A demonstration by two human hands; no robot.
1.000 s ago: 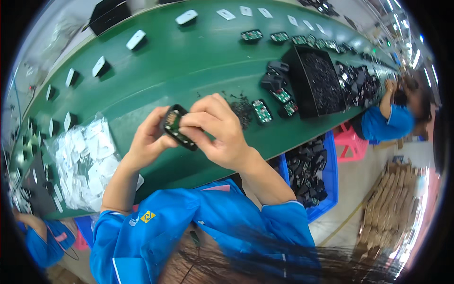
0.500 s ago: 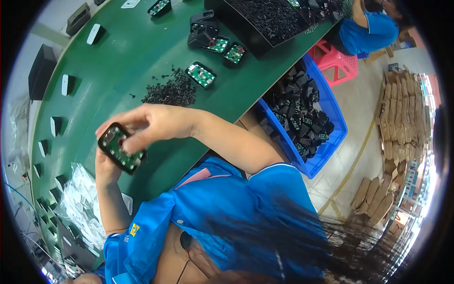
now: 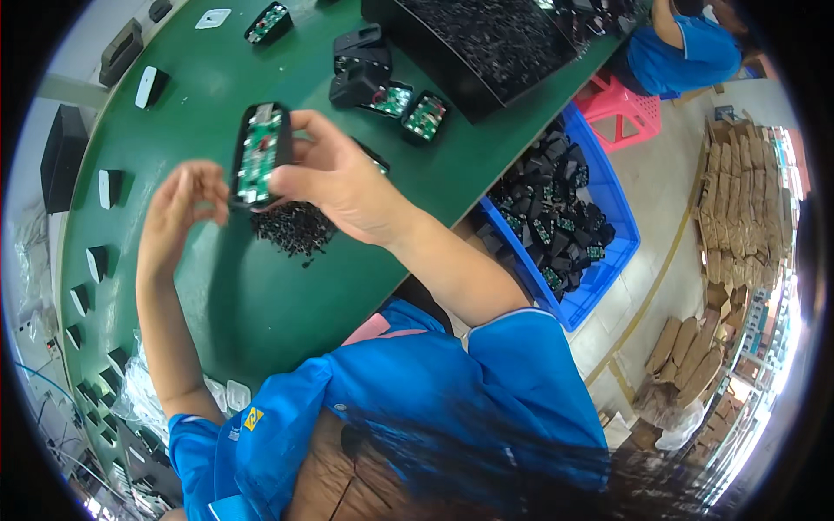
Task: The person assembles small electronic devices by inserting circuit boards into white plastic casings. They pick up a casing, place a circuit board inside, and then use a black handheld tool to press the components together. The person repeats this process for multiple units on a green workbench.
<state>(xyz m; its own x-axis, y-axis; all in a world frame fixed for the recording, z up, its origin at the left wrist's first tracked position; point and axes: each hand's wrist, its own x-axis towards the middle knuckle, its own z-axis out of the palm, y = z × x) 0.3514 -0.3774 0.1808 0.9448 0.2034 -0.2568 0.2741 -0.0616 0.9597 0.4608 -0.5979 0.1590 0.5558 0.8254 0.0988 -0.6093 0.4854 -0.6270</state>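
Note:
My right hand grips a black plastic housing by its right side, thumb at the rim. Green circuit board with pale components fills the housing's open face, which is turned up toward me. Just left of it is my left hand, holding nothing, its fingers loosely curled and apart. Beneath the housing lies a pile of small black parts, partly covered by it and my right hand. Beyond that hand are more black housings in a cluster, and an open one with a circuit board.
A black tray of small dark parts stands at the far side. Right of the green table, a blue bin holds many housings. A pink stool and a co-worker are beyond. White-faced pieces line the left edge.
My right hand has carried the housing away from my body and slightly right, tilting it more upright. My left hand has come away from beneath it and moved farther out.

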